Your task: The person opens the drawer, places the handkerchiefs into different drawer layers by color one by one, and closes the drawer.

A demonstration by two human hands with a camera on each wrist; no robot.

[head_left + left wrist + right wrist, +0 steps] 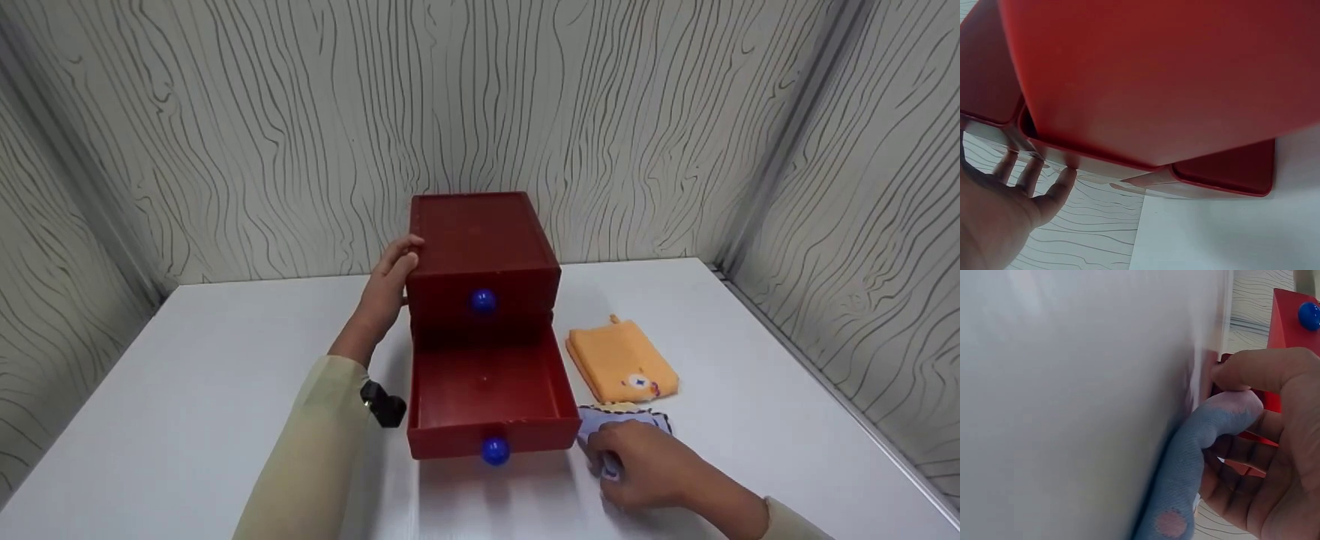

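A red two-drawer unit [480, 232] with blue knobs stands on the white table. Its lower drawer [487, 382] is pulled out, the red floor showing; the upper drawer [442, 300] is closed. My left hand [386, 289] steadies the unit's left side, and its fingers [1061, 188] touch the red wall without curling round it. To the right of the pulled-out drawer, my right hand [649, 461] pinches the edge of a blue folded cloth [1179, 467] with pink spots. The hand covers part of that cloth in the head view.
A folded orange cloth [622, 364] with a small printed figure and a hanging loop lies right of the unit, just behind the blue cloth. Wood-grain patterned panels [300, 135] border the table [225, 390] at the back and both sides.
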